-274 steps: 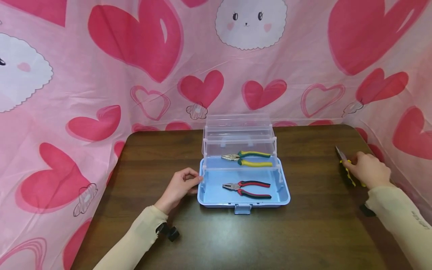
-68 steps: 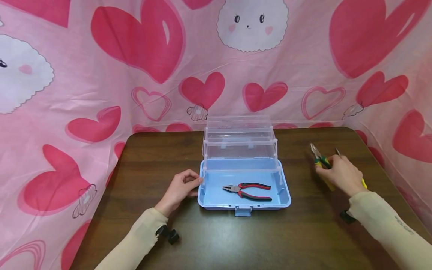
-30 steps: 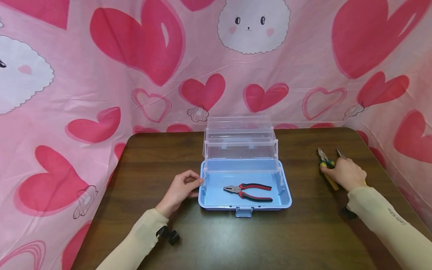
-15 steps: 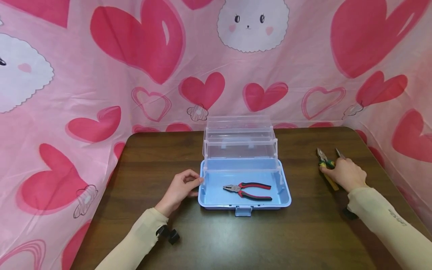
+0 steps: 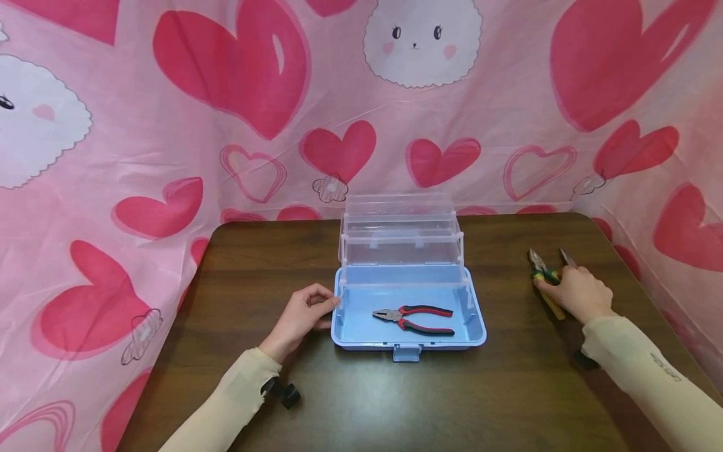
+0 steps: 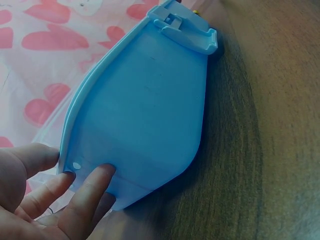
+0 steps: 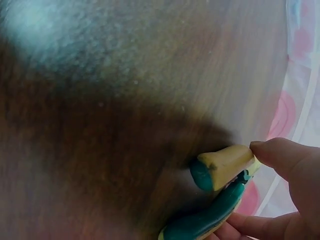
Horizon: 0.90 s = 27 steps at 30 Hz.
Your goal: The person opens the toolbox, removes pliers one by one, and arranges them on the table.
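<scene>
My left hand (image 5: 302,317) holds the left side of the blue toolbox (image 5: 361,344). In the left wrist view its thumb is at the rim and the fingertips lie against the outer wall (image 6: 145,110). Over at the right, my right hand (image 5: 582,292) grips combination pliers (image 5: 537,261) with yellow and green handles, thumb on one handle (image 7: 230,162). Their jaws point away from me, low at the tabletop. Just right of them shows the pointed metal nose of other pliers (image 5: 567,257), the rest hidden by the hand. Combination pliers with red and black handles (image 5: 426,310) lie inside the box.
Clear plastic trays (image 5: 401,238) stand raised on hinged arms over the back of the toolbox, with its transparent lid behind. The front latch (image 5: 407,353) hangs down. A pink heart-print cloth (image 5: 254,169) encloses the brown wooden table (image 5: 260,251).
The yellow-green pliers have gone from the toolbox's clear tray to the table at the right, in my right hand. That hand earlier held the pointed pliers. The left hand has stayed put.
</scene>
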{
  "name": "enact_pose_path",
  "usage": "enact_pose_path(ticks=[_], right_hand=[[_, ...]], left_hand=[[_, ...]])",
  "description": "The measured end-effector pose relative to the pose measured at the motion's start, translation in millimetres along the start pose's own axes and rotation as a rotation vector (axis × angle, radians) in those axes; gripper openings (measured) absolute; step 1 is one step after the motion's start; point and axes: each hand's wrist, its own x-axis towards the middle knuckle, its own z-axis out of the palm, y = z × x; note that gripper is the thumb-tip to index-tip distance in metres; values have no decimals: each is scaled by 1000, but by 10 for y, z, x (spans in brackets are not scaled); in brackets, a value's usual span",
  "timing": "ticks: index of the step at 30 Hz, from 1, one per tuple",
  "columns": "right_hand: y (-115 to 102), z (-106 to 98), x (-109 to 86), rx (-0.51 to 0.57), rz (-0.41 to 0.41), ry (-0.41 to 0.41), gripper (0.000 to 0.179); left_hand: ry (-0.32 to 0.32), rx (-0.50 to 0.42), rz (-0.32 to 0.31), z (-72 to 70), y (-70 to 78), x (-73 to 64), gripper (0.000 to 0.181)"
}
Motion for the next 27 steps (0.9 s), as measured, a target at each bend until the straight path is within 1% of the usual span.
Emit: enact_pose_path(ticks=[5,8,14,16,20,24,27], right_hand=[[-7,-23,-25,9,-32,31,67],[-15,-43,-45,24,-55,38,63],[-77,-81,-99,42,-84,58,64],[-123,-91,-118,46,-106,67,62],[-248,-119,-164,68,-157,56,58],[-412,-147,-232,91,-223,49,54],[-542,-149,-291,98,-264,63,53]], left_hand=[[3,0,-4,-2,4,-4,24],[4,4,-7,-5,0,-6,25],[-5,-3,-2,-9,-6,-10,25],[-8,-6,0,-9,-7,-10,25],[-6,-10,-2,-14,-6,-6,24],[-1,-10,-4,-14,-12,2,24],[3,-10,-2,-10,-20,8,24]])
